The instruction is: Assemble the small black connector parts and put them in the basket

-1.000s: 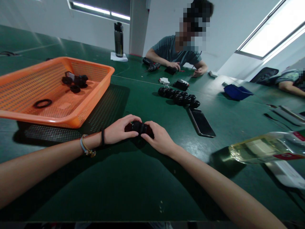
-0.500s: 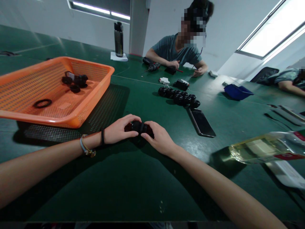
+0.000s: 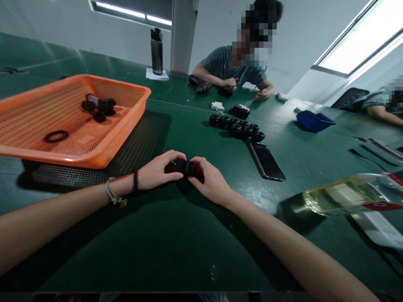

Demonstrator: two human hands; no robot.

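Both hands, left hand [image 3: 156,170] and right hand [image 3: 211,181], still clasp the black cylindrical part [image 3: 185,167] mid-worktop [image 3: 176,247], right fingers slightly shifted.

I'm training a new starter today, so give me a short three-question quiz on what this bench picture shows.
1. True or false: both hands grip one black cylindrical part.
2. Which lies beside the row of black parts? A: a phone; B: a hammer; C: a cup.
3. Fill in: the loose black ring lies in the orange ____.

Key: 1 true, the left hand and right hand close on it. 2 A. 3 basket.
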